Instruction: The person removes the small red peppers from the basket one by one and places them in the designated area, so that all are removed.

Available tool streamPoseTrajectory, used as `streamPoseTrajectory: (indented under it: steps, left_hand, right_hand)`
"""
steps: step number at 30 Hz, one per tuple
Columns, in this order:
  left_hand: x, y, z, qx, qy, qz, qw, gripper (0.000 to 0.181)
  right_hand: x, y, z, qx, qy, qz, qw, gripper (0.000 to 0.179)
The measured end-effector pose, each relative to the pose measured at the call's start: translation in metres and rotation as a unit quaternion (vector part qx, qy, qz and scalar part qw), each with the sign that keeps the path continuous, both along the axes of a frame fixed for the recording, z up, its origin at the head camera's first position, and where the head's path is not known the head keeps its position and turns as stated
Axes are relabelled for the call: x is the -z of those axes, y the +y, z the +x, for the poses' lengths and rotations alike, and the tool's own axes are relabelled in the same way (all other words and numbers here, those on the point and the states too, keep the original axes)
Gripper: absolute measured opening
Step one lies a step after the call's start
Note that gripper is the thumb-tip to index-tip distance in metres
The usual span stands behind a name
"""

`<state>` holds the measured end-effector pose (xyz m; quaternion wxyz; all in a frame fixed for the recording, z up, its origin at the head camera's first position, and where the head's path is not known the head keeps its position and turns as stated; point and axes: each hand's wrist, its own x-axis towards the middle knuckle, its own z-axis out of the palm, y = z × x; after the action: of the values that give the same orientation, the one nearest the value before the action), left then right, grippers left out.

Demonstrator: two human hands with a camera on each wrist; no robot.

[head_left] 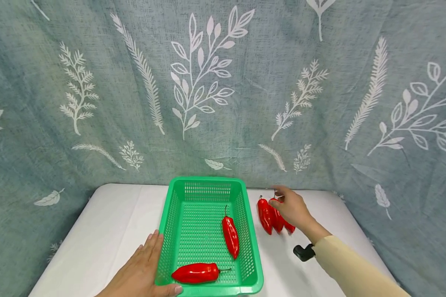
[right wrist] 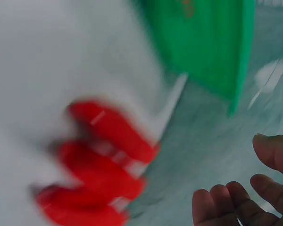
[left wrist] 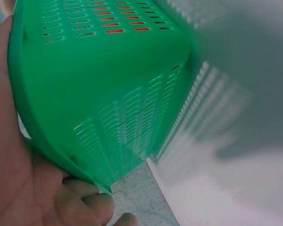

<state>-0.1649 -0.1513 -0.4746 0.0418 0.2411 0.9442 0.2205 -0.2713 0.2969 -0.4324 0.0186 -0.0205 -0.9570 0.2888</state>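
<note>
Right hand (head_left: pixel 291 208): poised at the far right of the bench (head_left: pixel 282 272), over the stem ends of three red chili peppers (head_left: pixel 277 221); thumb and fingers stand apart with nothing between them, as the right wrist view shows. Whether a fingertip touches a stem cannot be told. The three peppers lie side by side, tips toward the viewer, just beyond the right wall of a green plastic basket (head_left: pixel 261 275); the hand partly covers the rightmost, and all three are blurred in the right wrist view.

Left hand (head_left: pixel 139 266): laid along the basket's near left corner, fingers extended and close together against the left side, thumb on the near rim; palm meets rim in the left wrist view.

Within the perforated basket are two further peppers: a lengthwise red chili pepper (head_left: pixel 231 238) near the right wall, its stem pointing away, and a crosswise red chili pepper (head_left: pixel 195 273) near the front wall, its stem pointing right.

Surroundings: a beige sleeve (head_left: pixel 351 266) on the right arm, a black fitting (head_left: pixel 304 252) at that wrist, and a grey-green curtain (head_left: pixel 223 156) with white leaf motifs behind the white bench.
</note>
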Motion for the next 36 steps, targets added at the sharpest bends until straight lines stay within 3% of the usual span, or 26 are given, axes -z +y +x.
streamPoseTrajectory:
  steps: [6,13,20,27,30,36]
  left_hand:
    - [-0.005,0.0,-0.001,0.006,-0.005,-0.003,1.0,0.134]
    - [-0.006,-0.001,0.0,-0.007,-0.021,-0.008,0.9997,0.137]
    - [-0.007,0.001,0.001,-0.009,-0.029,-0.001,0.9995,0.136]
    - [-0.003,0.003,0.0,-0.006,-0.031,0.004,0.9995,0.136]
    - [-0.002,0.002,0.001,-0.006,-0.033,0.003,0.9994,0.136]
    - [-0.003,0.0,0.003,-0.013,-0.032,0.008,0.9994,0.135]
  right_hand:
    - [-0.029,-0.067,0.001,-0.067,0.003,-0.037,0.9971,0.054]
    - [-0.026,-0.129,-0.003,-0.133,-0.05,-0.027,0.9895,0.059]
    - [-0.006,-0.142,-0.004,-0.147,-0.107,0.0,0.9833,0.068]
    - [0.002,-0.143,-0.001,-0.21,-0.17,-0.035,0.9621,0.069]
    - [0.002,-0.147,0.001,-0.23,-0.177,-0.04,0.9561,0.067]
    - [-0.002,-0.152,-0.003,-0.187,-0.135,0.027,0.9726,0.076]
